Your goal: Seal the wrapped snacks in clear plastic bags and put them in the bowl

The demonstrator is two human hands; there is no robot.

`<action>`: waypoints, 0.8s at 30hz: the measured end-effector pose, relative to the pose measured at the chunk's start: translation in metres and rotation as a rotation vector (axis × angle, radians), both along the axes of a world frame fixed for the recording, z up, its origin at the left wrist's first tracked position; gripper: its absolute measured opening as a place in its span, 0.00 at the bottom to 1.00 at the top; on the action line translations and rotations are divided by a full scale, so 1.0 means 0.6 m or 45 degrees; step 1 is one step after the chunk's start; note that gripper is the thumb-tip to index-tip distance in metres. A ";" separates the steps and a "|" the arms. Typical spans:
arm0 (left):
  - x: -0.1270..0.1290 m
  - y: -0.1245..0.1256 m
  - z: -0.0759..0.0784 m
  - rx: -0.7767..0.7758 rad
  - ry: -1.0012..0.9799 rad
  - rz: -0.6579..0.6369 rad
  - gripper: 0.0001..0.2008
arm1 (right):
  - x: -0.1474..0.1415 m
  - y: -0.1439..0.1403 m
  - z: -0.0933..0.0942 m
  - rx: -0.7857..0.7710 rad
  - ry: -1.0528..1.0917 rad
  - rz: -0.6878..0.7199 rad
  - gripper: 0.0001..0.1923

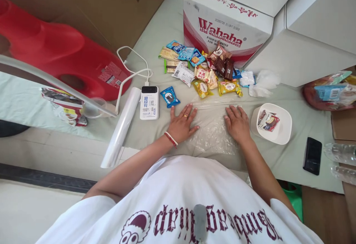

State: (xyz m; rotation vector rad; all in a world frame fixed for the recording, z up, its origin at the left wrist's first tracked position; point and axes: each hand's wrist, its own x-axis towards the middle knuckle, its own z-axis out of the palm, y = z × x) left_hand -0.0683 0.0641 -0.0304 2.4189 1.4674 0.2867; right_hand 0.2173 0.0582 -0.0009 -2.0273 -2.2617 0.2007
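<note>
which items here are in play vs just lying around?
In play:
left hand and right hand, flat on the plastic sheet
film roll
snack packets

Lying about:
phone
white tub
Wahaha box
red seat

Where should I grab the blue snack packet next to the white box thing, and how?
Pinch the blue snack packet by its crimped near end, coming from the left hand's side. It lies flat and alone on the cloth, tilted, clear of the white device, so that thin flat edge likely lifts easiest.
</note>
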 end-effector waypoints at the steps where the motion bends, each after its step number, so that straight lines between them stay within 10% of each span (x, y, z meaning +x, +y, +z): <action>1: -0.006 -0.002 -0.001 -0.012 0.015 0.010 0.39 | 0.006 0.007 0.005 0.016 -0.005 -0.052 0.24; 8: -0.017 -0.012 0.003 -0.036 0.063 0.003 0.40 | -0.059 0.176 0.076 0.052 0.091 -0.154 0.19; 14: -0.015 -0.010 0.002 -0.051 0.092 -0.001 0.44 | -0.140 0.301 0.057 -0.139 0.038 -0.234 0.20; 24: -0.017 -0.010 0.002 -0.070 0.090 -0.026 0.50 | -0.022 0.194 0.167 -0.048 0.448 -0.031 0.19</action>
